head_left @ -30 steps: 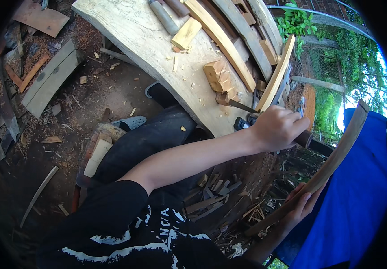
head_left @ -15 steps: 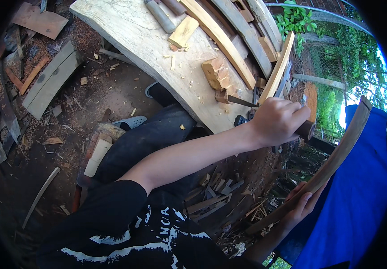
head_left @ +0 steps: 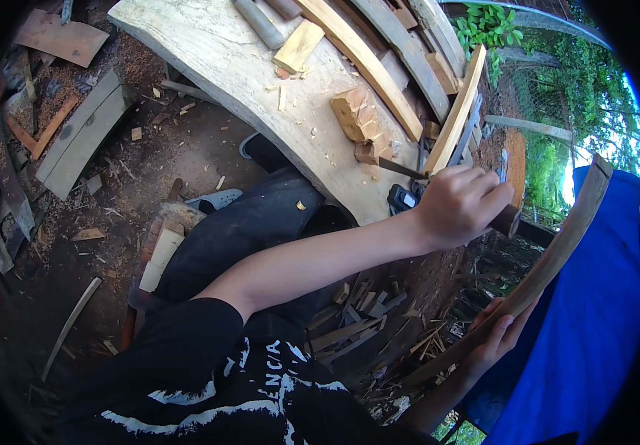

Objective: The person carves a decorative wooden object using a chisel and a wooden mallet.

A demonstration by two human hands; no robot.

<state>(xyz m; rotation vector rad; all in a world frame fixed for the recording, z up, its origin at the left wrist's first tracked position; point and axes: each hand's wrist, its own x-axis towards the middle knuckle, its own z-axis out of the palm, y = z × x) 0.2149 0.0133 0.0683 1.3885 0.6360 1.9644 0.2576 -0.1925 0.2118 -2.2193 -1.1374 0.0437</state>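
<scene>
My left hand is closed in a fist round the dark wooden handle of a tool. A dark, flat blade-like part runs from this handle to the edge of a long curved wooden strip. Below it, my right hand grips the strip from underneath, fingers wrapped over its edge. Left of my left fist, a narrow dark blade meets a wooden piece on the bench; my fist hides whether it joins the tool. A rough-hewn wood block lies beside it.
The thick pale bench carries wood chips, a small block, a grey cylinder, curved slats and a small black object. Offcuts litter the dirt floor. A blue cloth hangs at right.
Both hands keep their grips and nearly the same places. The bench sits slightly further left in view, and more of the small black object shows beside my left wrist.
</scene>
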